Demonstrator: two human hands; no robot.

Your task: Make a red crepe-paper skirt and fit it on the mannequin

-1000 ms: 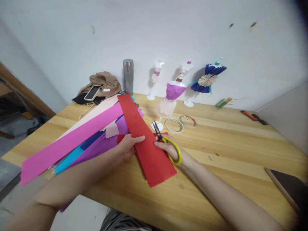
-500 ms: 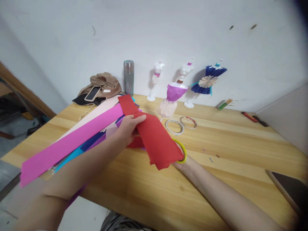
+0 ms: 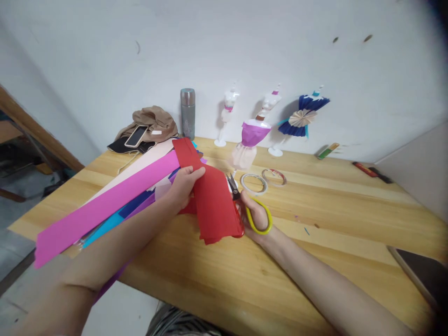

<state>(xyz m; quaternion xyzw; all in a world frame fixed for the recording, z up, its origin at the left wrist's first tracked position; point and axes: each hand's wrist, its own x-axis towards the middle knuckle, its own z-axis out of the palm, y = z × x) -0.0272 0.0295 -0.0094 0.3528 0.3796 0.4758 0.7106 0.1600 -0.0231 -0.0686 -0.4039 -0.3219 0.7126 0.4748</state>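
A strip of red crepe paper (image 3: 213,200) is hanging folded over above the middle of the wooden table (image 3: 315,242), its far end lying on a fan of coloured sheets; the left hand (image 3: 184,186) is pinching it at the left edge, thumb on top and fingers curled beneath, while the right hand (image 3: 257,217) is closing around the yellow-handled scissors (image 3: 250,210), whose short dark blades are pointing up just beside the strip's right edge. The paper is looking thin, light and limp (it is drooping and creasing where nothing supports it), so it is likely tearing easily and stretching under a hard pull; a soft pinch near the edge, close to where the blades are meeting it, is probably keeping it taut enough to cut. The scissors are looking rigid and light, best held through the loops. Around it, a long pink sheet (image 3: 105,205) is lying over purple, blue and pale ones; two tape rolls (image 3: 254,183) are resting behind the scissors; three small dress forms (image 3: 250,140) in paper skirts, a metal flask (image 3: 187,112) and a phone on a brown bundle (image 3: 150,123) are standing along the wall. How far the blades are parted is hard to tell; the left fingers are hiding under the paper; a dark flat object (image 3: 420,275) is being cut off at the right edge.
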